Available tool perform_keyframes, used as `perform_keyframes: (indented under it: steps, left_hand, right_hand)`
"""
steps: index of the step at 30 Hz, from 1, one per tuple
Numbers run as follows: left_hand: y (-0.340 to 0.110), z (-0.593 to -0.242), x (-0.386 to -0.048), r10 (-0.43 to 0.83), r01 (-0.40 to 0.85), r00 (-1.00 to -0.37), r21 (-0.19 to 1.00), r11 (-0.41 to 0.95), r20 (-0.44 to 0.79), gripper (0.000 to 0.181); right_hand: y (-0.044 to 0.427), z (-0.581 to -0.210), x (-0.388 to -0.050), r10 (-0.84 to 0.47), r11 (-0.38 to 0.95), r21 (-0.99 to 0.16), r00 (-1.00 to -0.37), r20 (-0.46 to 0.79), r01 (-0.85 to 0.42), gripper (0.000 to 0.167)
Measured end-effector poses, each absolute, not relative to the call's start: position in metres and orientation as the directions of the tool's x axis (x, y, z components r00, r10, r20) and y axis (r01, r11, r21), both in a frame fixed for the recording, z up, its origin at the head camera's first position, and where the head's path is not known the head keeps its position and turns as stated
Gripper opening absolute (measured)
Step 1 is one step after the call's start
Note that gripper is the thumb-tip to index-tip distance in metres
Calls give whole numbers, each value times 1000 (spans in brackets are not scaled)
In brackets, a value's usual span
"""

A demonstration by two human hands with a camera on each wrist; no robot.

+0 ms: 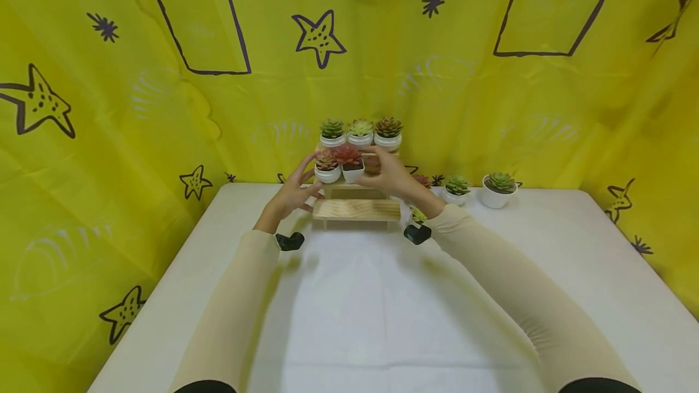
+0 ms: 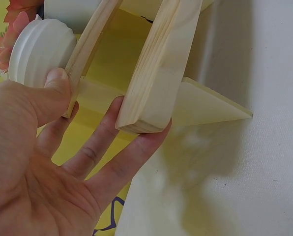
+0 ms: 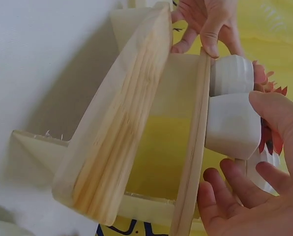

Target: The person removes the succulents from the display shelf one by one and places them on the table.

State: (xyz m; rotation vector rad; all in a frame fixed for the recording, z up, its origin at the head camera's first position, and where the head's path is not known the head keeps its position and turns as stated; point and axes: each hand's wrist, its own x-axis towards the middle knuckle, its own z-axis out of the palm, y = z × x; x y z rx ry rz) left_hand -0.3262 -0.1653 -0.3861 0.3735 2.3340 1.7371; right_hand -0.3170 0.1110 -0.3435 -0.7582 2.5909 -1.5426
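Red succulent (image 1: 348, 154) stands in a squarish white pot (image 1: 352, 176); right hand (image 1: 392, 174), thumb against it, and left hand (image 1: 295, 194) have fingers spread

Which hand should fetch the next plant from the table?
Probably the right hand: the rightmost green plant on the table is on its side. The left hand is farther away, at the left end of the wooden stand. First, the right should leave the square white pot it touches.

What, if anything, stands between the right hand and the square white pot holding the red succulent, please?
Nothing visible does: the right hand has its thumb on the square white pot. The round white pot beside it stands toward the left hand.
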Motion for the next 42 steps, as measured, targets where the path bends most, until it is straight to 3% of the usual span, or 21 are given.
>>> perform_keyframes:
  steps: [12,29,42]
  left_hand:
    - [-167,-387,-328,328,82,-945,959,270,-11,77]
    - [-167,-385,-326,335,79,-942,962,262,-14,77]
    - [-167,-386,-325,338,86,-941,961,263,-8,76]
  right_hand:
    - [102,-347,-322,-368,483,-796,-910,194,-365,73]
    - [101,-350,-319,-346,503,-777,-912,221,-380,59]
    - [101,-349,-320,-356,507,-771,-908,219,-385,59]
